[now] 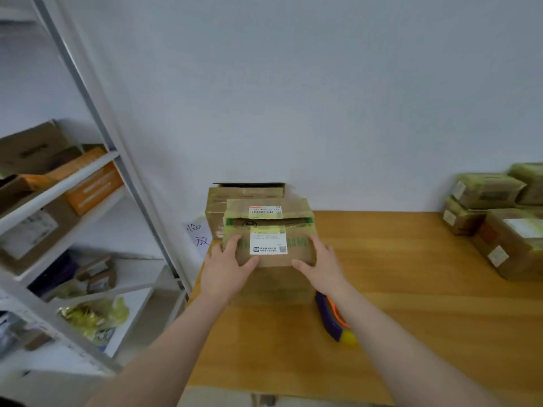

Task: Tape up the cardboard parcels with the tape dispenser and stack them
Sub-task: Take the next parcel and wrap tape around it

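Note:
A small cardboard parcel (269, 232) with white labels and green-printed tape is held above the wooden table (411, 304), lifted at the table's far left. My left hand (227, 270) grips its left front corner and my right hand (321, 264) grips its right front corner. A gap shows in its top flaps. Behind it another cardboard box (232, 198) stands against the wall. The tape dispenser (333, 317), purple with orange and yellow parts, lies on the table just under my right wrist.
Several taped parcels (496, 218) are stacked at the table's far right. A white metal shelf rack (88, 177) with boxes and bags stands to the left. A paper note (199, 235) hangs by the table's left edge. A plain wall is behind.

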